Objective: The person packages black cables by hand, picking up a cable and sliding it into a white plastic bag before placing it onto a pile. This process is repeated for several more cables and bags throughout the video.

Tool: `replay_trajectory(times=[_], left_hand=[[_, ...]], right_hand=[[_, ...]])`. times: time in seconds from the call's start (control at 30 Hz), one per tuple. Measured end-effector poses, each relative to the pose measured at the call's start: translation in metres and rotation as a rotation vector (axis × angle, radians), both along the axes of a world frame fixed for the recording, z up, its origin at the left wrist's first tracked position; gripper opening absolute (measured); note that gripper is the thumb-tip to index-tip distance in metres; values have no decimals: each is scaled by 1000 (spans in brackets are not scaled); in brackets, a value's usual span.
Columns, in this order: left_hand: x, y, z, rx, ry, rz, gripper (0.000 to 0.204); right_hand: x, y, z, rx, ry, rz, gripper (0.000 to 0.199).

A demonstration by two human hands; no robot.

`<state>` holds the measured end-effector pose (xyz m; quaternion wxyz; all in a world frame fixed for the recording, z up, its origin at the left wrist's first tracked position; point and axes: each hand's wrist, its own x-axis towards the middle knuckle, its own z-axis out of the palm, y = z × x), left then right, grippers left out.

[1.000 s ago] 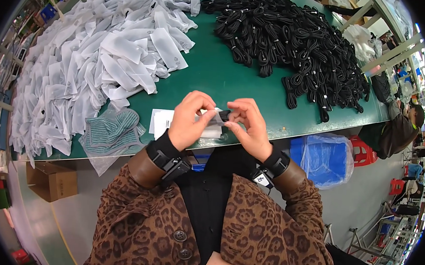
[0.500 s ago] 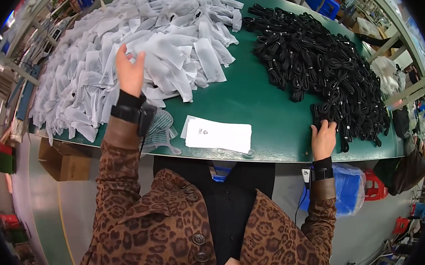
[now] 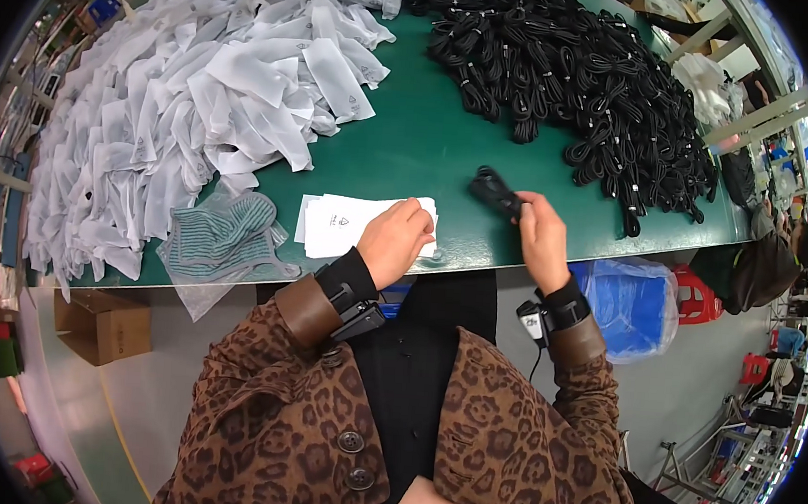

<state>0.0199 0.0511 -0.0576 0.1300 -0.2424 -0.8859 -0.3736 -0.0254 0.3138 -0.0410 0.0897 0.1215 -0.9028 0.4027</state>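
Note:
My right hand [image 3: 543, 238] is closed on one end of a coiled black cable [image 3: 494, 191], held just above the table and slightly blurred. At the right end of a flat stack of white bags [image 3: 335, 227], my left hand [image 3: 393, 244] has its bent fingers pinched on the top bag's edge. The stack lies near the table's front edge. Behind my right hand spreads a large pile of coiled black cables [image 3: 567, 67]. A heap of filled, translucent white bags [image 3: 210, 79] covers the left side.
The green table [image 3: 401, 153] shows between the two piles. A striped grey-green cloth in a clear bag [image 3: 222, 239] lies left of the stack. Below the table stand a cardboard box [image 3: 104, 325], a blue bin with a clear liner [image 3: 627, 310] and a red stool [image 3: 696, 296].
My left hand has come from the heap of filled bags to the white stack. My right hand has drawn a coiled cable out of the black pile, toward the middle.

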Motion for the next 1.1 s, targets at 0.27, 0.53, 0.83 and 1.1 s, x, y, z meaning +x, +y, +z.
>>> replay_trajectory(times=[0.27, 0.53, 0.83, 1.1], left_hand=[[1, -2, 0, 161, -203, 101, 8], [0, -5, 5, 411, -392, 166, 6], [1, -3, 23, 162, 85, -81, 8], [-9, -7, 39, 229, 66, 17, 11]], right_hand=[[35, -29, 16, -17, 222, 246, 19], [42, -26, 19, 48, 210, 362, 23], [25, -28, 14, -421, -662, 255, 20], [18, -50, 23, -233, 17, 489, 25]])
